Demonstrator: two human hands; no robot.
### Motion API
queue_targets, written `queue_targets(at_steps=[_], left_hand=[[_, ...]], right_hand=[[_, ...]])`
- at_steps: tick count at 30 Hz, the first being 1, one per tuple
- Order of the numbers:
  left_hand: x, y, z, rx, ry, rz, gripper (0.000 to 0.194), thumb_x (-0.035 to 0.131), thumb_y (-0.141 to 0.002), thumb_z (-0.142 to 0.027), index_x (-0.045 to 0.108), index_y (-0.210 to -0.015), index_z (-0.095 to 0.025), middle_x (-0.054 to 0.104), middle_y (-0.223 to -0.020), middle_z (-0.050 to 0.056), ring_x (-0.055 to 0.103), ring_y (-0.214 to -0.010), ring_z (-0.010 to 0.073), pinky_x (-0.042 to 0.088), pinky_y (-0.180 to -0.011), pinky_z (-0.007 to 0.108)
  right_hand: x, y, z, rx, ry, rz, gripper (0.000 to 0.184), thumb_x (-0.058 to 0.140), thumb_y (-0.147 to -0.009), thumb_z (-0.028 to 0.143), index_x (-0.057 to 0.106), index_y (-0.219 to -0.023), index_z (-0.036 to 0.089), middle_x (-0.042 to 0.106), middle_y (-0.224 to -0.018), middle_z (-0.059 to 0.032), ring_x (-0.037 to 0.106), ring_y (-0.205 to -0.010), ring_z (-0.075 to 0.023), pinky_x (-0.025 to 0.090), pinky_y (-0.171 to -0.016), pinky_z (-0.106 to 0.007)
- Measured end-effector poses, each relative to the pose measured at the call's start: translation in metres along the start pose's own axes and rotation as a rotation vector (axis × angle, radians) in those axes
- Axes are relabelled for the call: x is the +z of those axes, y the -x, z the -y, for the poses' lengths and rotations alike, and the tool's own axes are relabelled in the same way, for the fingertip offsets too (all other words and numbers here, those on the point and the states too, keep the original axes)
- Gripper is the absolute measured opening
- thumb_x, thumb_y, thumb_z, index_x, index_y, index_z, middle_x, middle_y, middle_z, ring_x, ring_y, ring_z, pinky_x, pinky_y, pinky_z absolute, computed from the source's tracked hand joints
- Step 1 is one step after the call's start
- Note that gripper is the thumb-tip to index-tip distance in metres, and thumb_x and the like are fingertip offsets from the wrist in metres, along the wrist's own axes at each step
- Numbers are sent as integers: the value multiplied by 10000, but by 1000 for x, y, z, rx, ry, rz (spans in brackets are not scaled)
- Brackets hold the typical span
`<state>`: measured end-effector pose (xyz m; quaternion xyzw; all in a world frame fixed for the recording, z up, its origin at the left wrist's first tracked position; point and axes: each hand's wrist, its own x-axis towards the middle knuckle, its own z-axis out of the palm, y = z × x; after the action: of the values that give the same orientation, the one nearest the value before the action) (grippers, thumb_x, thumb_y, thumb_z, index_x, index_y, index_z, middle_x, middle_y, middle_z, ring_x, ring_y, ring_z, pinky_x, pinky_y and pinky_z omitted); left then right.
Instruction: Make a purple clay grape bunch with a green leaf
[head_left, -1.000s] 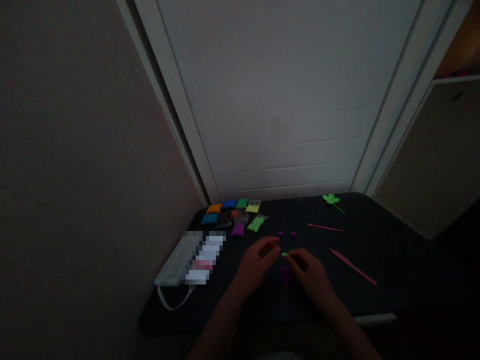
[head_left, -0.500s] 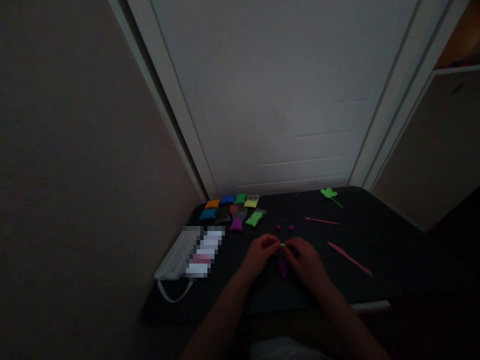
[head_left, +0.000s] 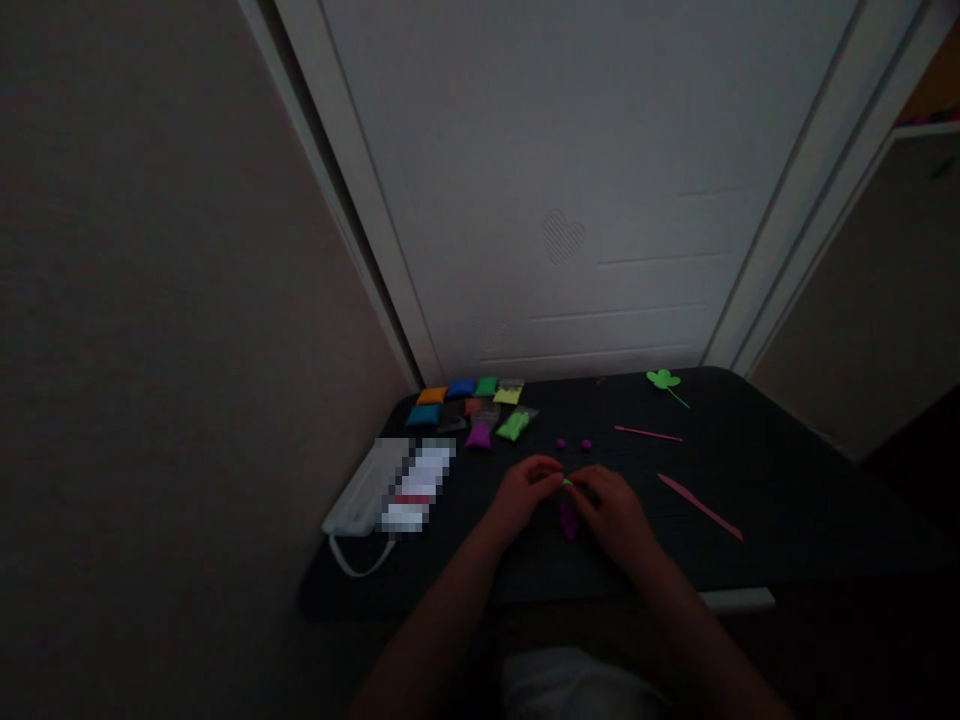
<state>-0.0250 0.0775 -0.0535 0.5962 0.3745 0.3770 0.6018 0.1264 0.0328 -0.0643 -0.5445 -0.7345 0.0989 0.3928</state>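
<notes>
Between the fingertips of both hands is a small bit of light green modelling clay [head_left: 567, 483]. My left hand [head_left: 527, 492] pinches it from the left, and my right hand [head_left: 611, 505] pinches it from the right. Just below the fingers, a cluster of purple clay balls [head_left: 568, 521] lies on the dark table, partly covered by the hands. Beyond the fingertips sit two loose purple balls, one on the left [head_left: 561, 443] and one on the right [head_left: 586, 445].
Several coloured clay packets, among them a green one [head_left: 516, 425] and a purple one [head_left: 480, 435], lie back left. A white case [head_left: 364, 490] stands at the left edge. To the right are a pink knife tool [head_left: 701, 507], a thin pink stick [head_left: 649, 433] and a green clover shape [head_left: 664, 380].
The camera view has shifted slightly, so the table things appear a little higher and further right. Both hands stay together on the green clay, with the fingers slightly changed in position.
</notes>
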Motion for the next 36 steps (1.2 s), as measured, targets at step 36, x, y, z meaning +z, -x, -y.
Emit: queue_targets(at_steps=[36], left_hand=[[-2,-3,10,-26,81,35,325,632,-662,-295,564,-948,-157,617,-764,18,560,-698,124,418,-704,272]], right_hand=[[4,3,-7,-87,-91,-72,125,538,-781,232,600,-886,208,600,-901,-55,553,-872,-189,450,-792,-349]])
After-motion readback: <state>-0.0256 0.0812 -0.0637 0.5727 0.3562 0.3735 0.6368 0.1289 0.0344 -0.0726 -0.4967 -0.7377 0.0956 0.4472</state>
